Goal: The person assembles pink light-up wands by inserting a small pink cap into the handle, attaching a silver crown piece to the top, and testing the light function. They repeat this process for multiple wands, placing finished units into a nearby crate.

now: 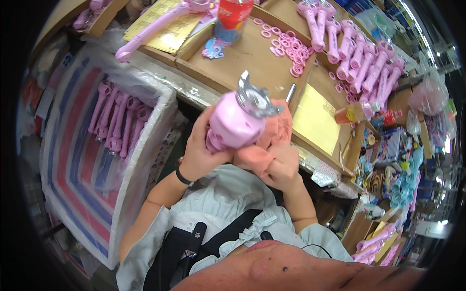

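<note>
My left hand [195, 148] is wrapped round a pink plastic toy part [234, 123] with a rounded, faceted body, raised in front of my chest. At its top sits a shiny silver ornament [255, 101] with curved points. My right hand [283, 165] is closed on an orange cloth [275, 130], bunched up beside and against the pink part. Whether the pink part has a handle below cannot be seen from here.
Ahead is a cardboard-lined workbench [264, 63] with pink rings [293, 48], a drink bottle [232, 22], a yellow sheet [316, 120] and a pile of pink toy wands [371, 65]. On the left, a striped, plastic-lined bin [80, 160] holds several more wands [119, 119].
</note>
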Available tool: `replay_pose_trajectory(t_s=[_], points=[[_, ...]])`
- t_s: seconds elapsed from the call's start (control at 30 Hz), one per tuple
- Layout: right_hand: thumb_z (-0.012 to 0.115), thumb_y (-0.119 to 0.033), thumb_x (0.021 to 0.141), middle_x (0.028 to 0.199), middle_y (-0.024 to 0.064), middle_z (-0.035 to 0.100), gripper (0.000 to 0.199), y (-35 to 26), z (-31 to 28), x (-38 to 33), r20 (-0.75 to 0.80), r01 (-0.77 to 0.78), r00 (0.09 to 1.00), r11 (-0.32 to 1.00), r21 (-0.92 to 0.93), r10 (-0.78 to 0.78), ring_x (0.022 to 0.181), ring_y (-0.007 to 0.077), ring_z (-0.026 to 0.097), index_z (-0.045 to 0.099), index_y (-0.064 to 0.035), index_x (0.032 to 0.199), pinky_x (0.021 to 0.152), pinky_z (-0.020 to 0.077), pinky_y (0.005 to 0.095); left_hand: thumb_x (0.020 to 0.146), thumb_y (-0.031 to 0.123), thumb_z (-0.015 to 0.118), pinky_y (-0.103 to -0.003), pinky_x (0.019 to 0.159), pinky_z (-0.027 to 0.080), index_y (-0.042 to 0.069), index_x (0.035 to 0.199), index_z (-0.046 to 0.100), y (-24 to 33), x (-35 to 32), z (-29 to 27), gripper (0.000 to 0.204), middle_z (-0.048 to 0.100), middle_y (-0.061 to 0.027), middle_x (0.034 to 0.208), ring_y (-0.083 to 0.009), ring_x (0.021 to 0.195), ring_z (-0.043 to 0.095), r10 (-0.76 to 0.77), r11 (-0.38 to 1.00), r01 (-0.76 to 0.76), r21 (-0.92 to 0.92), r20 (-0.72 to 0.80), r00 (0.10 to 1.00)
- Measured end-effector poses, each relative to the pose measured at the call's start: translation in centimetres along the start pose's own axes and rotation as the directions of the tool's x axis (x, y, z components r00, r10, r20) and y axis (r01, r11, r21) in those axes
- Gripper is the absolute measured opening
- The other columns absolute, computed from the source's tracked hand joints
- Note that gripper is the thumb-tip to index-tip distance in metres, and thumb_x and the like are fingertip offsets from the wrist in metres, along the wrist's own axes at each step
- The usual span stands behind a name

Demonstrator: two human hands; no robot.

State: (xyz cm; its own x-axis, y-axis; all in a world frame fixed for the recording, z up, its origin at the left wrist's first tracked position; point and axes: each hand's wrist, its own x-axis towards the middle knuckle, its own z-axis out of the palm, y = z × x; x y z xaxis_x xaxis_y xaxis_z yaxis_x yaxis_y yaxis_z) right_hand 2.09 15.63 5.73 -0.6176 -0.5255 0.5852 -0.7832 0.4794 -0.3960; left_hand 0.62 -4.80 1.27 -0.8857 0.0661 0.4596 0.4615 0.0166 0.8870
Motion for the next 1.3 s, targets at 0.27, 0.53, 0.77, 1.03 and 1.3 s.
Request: replay_pose_trajectory(t_s=[0.27, 0.53, 0.77, 1.03, 1.3], points=[[0.079, -0.044, 0.062, 0.097, 0.0217, 0.060, 0.099, -2.2, 6.6, -1.5, 0.233, -0.415, 0.883, 0.910, -0.023, 0.408, 0.089, 0.0321, 0.063, 0.032, 0.0093, 0.131, 0.076, 0.0496, 0.0353, 0.085, 0.013, 0.064, -0.025, 0.064, 0.048, 0.010, 0.131, 0.028, 1.0, 7.7, -3.3, 0.058, 0.052, -0.0050, 0.104, -0.0110, 0.082, 0.055, -0.312, 0.815, 0.061, -0.576, -0.347, 0.884], [0.073, -0.012, 0.069, 0.124, 0.0135, 0.045, 0.080, -1.5, 6.8, -3.0, 0.515, -0.637, 0.771, 0.457, 0.621, 0.375, 0.109, 0.0203, 0.050, 0.028, 0.0059, 0.132, 0.090, 0.0406, 0.0296, 0.092, 0.057, 0.035, -0.033, 0.065, 0.048, 0.008, 0.113, 0.048, -0.5, 7.6, -2.6, 0.055, 0.059, -0.0114, 0.097, -0.0189, 0.073, 0.057, -0.452, 0.359, 0.169, -0.918, -0.012, 0.892], [0.070, -0.010, 0.071, 0.129, 0.0134, 0.042, 0.081, -1.8, 5.9, -2.2, 0.431, -0.593, 0.798, 0.417, 0.689, 0.421, 0.117, 0.0215, 0.045, 0.025, 0.0050, 0.137, 0.099, 0.0334, 0.0313, 0.090, 0.061, 0.034, -0.031, 0.062, 0.048, 0.005, 0.102, 0.051, -2.8, 6.9, -2.2, 0.060, 0.056, -0.0067, 0.080, -0.0159, 0.067, 0.056, -0.502, 0.363, 0.243, -0.900, 0.031, 0.865], [0.072, -0.017, 0.069, 0.127, 0.0172, 0.045, 0.079, -2.6, 5.1, -2.4, 0.258, -0.523, 0.852, 0.731, 0.439, 0.456, 0.117, 0.0262, 0.047, 0.032, 0.0065, 0.133, 0.100, 0.0335, 0.0336, 0.090, 0.060, 0.036, -0.030, 0.064, 0.050, 0.003, 0.104, 0.051, -2.5, 7.7, -3.3, 0.060, 0.058, -0.0086, 0.083, -0.0152, 0.069, 0.058, -0.558, 0.512, 0.236, -0.826, -0.111, 0.822], [0.043, -0.047, 0.091, 0.107, 0.0158, 0.057, 0.067, -1.4, 5.7, -1.5, 0.629, -0.562, 0.649, -0.287, 0.776, 0.427, 0.086, 0.0215, 0.062, 0.031, 0.0032, 0.134, 0.074, 0.0509, 0.0294, 0.092, 0.051, 0.041, -0.030, 0.063, 0.051, 0.004, 0.119, 0.039, -1.2, 7.1, -1.2, 0.054, 0.057, -0.0133, 0.097, -0.0159, 0.069, 0.058, -0.384, 0.545, 0.021, -0.838, -0.227, 0.895]])
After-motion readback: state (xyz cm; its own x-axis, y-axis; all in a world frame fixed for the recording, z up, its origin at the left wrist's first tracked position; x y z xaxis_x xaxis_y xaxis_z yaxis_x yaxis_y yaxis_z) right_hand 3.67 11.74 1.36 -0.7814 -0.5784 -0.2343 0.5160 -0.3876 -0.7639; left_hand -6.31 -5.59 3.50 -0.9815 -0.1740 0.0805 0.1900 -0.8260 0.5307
